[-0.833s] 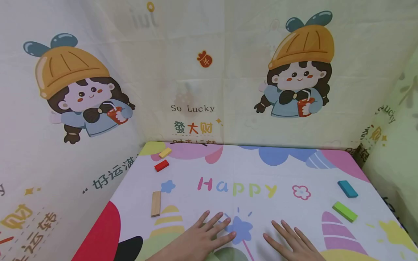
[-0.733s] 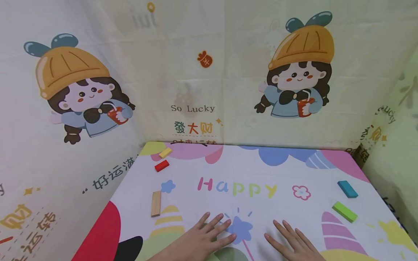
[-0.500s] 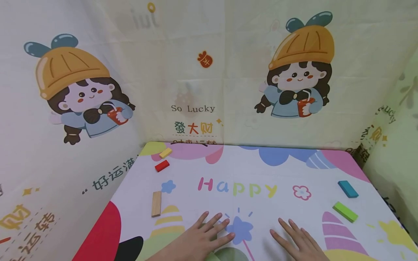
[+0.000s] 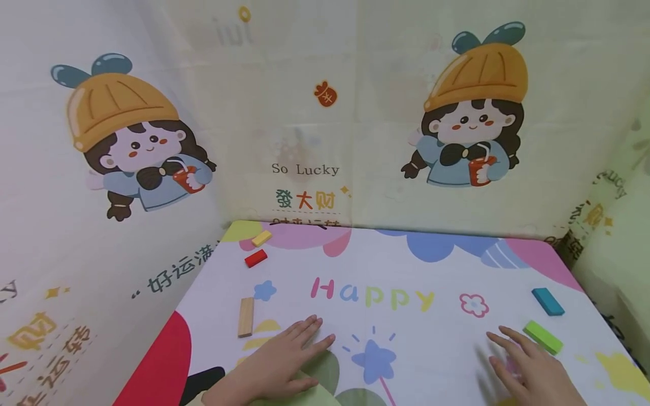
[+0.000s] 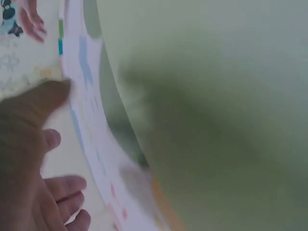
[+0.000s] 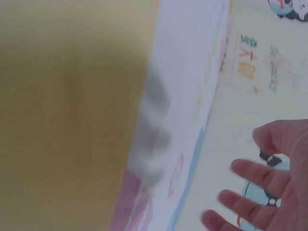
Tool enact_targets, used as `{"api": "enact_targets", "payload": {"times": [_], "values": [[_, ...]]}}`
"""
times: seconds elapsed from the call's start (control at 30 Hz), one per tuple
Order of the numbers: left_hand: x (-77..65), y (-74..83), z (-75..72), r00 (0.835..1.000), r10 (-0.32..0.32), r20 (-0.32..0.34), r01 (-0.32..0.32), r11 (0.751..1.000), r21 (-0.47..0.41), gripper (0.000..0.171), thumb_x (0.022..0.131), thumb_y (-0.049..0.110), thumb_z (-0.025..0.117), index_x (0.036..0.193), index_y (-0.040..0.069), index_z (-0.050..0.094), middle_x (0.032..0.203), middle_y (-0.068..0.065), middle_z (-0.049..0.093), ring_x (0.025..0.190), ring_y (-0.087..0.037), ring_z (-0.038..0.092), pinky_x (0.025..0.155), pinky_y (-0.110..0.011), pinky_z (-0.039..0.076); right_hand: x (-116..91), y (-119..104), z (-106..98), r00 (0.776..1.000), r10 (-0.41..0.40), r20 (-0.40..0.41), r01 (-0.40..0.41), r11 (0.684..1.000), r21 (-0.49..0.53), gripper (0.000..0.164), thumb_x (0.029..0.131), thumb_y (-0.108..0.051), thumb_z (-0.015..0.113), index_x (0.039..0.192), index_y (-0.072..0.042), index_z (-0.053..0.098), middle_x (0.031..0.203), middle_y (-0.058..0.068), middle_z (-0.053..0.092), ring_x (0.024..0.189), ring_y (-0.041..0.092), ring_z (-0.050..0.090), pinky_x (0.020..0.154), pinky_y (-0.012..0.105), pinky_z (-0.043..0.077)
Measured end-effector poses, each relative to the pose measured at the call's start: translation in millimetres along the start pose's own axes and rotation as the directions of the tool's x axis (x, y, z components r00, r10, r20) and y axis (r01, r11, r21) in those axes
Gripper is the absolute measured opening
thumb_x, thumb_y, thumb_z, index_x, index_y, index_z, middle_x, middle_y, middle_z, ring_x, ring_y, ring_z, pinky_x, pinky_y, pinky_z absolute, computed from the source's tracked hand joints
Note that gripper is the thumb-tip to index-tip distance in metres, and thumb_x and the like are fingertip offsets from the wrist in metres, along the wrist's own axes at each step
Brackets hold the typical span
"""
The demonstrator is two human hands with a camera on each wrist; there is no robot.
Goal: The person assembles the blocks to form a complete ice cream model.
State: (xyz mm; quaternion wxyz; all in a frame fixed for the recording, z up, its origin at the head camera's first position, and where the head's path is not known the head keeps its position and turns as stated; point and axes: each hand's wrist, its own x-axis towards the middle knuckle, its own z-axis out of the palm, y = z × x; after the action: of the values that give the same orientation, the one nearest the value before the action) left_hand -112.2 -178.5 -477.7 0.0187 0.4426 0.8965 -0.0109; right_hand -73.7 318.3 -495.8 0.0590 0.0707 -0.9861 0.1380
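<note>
My left hand (image 4: 276, 358) hovers over the near left of the printed table, palm down, fingers extended and holding nothing. A plain wooden block (image 4: 246, 317) lies just beyond it to the left. On the right, my right hand (image 4: 535, 366) is spread above the table, with nothing in its grasp. Close to its fingertips lies a green block (image 4: 543, 336), apart from them as far as I can tell. Behind that sits a blue block (image 4: 548, 301). In the wrist views, the left hand (image 5: 43, 159) and right hand (image 6: 269, 178) both show bare, loosely bent fingers.
At the far left of the table (image 4: 396, 270) lie a red block (image 4: 256, 259) and a yellow block (image 4: 262, 238). Printed cloth walls (image 4: 376, 141) rise behind the table and along both sides.
My right hand has moved right, towards the green block. My left hand has shifted left, its fingers closer together. The head view has turned slightly; the blocks stay in place.
</note>
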Motion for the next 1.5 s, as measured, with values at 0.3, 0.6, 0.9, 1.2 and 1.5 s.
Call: {"api": "enact_targets", "payload": {"times": [0.3, 0.6, 0.9, 1.2, 1.5], "values": [[-35.3, -39.5, -1.3, 0.945, -0.327, 0.023, 0.328, 0.943, -0.062, 0.081, 0.095, 0.046, 0.069, 0.164, 0.024, 0.032, 0.163, -0.016, 0.040, 0.151, -0.038, 0.037, 0.116, -0.054, 0.041, 3, 46, -14, 0.960, 0.233, 0.153, -0.233, 0.972, -0.022, 0.068, 0.101, -0.054, 0.058, 0.132, 0.006, 0.062, 0.129, 0.040, 0.053, 0.110, 0.061, 0.053, 0.088, 0.075, 0.045], [-63.3, -75.0, 8.8, 0.866, -0.500, 0.016, 0.498, 0.859, -0.123, 0.081, 0.090, 0.032, 0.075, 0.160, 0.016, 0.039, 0.160, -0.020, 0.040, 0.147, -0.041, 0.038, 0.112, -0.057, 0.044, 12, 81, -9, 0.859, 0.487, 0.161, -0.492, 0.871, -0.010, 0.060, 0.096, -0.031, 0.069, 0.134, 0.013, 0.052, 0.129, 0.044, 0.039, 0.108, 0.059, 0.048, 0.091, 0.072, 0.045], [-71.9, -88.9, 20.8, 0.799, -0.602, -0.015, 0.599, 0.797, -0.076, 0.080, 0.084, 0.036, 0.080, 0.153, 0.011, 0.047, 0.145, -0.026, 0.053, 0.129, -0.046, 0.053, 0.105, -0.062, 0.047, 9, 100, -10, 0.776, 0.545, 0.317, -0.579, 0.815, 0.014, 0.062, 0.096, -0.030, 0.068, 0.136, 0.013, 0.050, 0.103, 0.030, 0.060, 0.082, 0.031, 0.056, 0.071, 0.047, 0.050], [-70.0, -97.2, 24.2, 0.785, -0.618, -0.027, 0.617, 0.786, -0.042, 0.069, 0.075, 0.040, 0.085, 0.136, 0.019, 0.061, 0.118, -0.007, 0.064, 0.106, -0.025, 0.056, 0.096, -0.055, 0.052, 9, 93, -14, 0.733, 0.599, 0.323, -0.655, 0.749, 0.098, 0.060, 0.093, -0.025, 0.071, 0.139, 0.009, 0.051, 0.098, 0.023, 0.065, 0.083, 0.031, 0.055, 0.073, 0.046, 0.047], [-67.5, -93.0, 20.9, 0.782, -0.621, -0.050, 0.618, 0.783, -0.065, 0.067, 0.072, 0.038, 0.087, 0.131, 0.018, 0.063, 0.117, -0.006, 0.065, 0.107, -0.025, 0.057, 0.098, -0.058, 0.051, 11, 94, -15, 0.724, 0.610, 0.321, -0.668, 0.737, 0.107, 0.055, 0.094, -0.020, 0.069, 0.137, 0.010, 0.052, 0.098, 0.025, 0.065, 0.083, 0.031, 0.056, 0.073, 0.046, 0.049]]}}
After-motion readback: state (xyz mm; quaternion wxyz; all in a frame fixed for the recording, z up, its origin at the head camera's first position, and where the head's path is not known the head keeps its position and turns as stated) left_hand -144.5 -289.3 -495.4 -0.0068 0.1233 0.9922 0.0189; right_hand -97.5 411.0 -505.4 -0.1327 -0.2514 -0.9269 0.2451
